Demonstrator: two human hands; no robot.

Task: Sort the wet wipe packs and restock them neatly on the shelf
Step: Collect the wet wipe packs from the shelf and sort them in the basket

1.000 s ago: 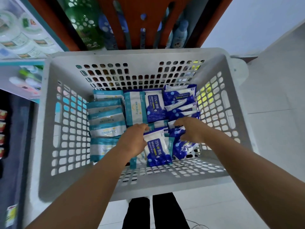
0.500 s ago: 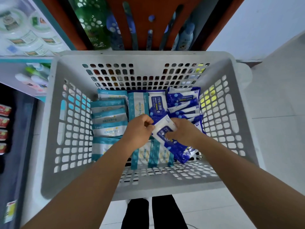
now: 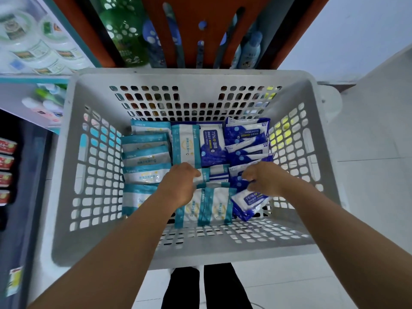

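Grey perforated plastic basket [image 3: 66, 175] holds everything. Teal-and-white wet wipe packs [image 3: 145, 157] left, blue-and-white alcohol wipe packs [image 3: 246, 139] right: light, soft, slick film; pinch by edges. Left hand [image 3: 178, 186] rests on teal packs; right hand [image 3: 265, 179] grips one blue pack.

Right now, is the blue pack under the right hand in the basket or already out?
In. The blue pack lies tilted at the basket's near right corner, below its rim, under the right hand.

Head-worn wide-angle view; steeply downward, close above the basket [image 3: 73, 152]
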